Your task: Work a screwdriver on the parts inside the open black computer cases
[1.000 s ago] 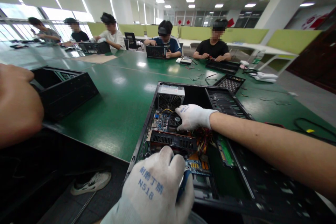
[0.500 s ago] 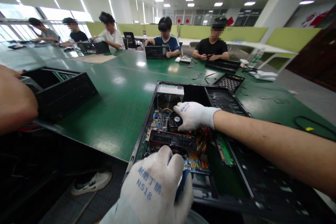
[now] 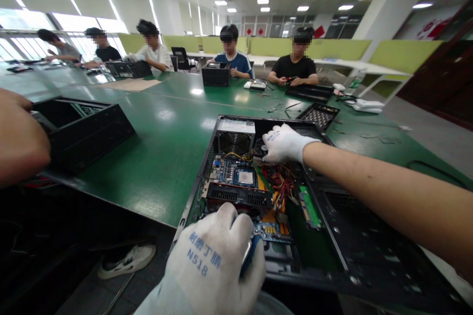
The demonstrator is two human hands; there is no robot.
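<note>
An open black computer case (image 3: 199,177) lies in front of me on the green table. My right hand (image 3: 283,143), in a white glove, is closed on a CPU cooler (image 3: 263,149), mostly hidden by the fingers, beside the power supply (image 3: 235,138). On the blue motherboard (image 3: 226,171) the square processor (image 3: 245,177) is exposed. Red and yellow cables (image 3: 283,184) lie below my right hand. My left hand (image 3: 218,251), gloved too, grips a blue-handled tool (image 3: 251,256) near the graphics card (image 3: 238,196); the tool's kind is hidden.
Another black case (image 3: 92,130) stands at the left, next to a person's bare arm (image 3: 22,138). Several people sit across the green table (image 3: 155,157) with cases and parts. A perforated black panel (image 3: 318,115) and loose cables lie beyond my case.
My right hand has lifted the CPU cooler off the motherboard and carried it up and right, uncovering the processor. My left hand stays nearly in place with the tool.
</note>
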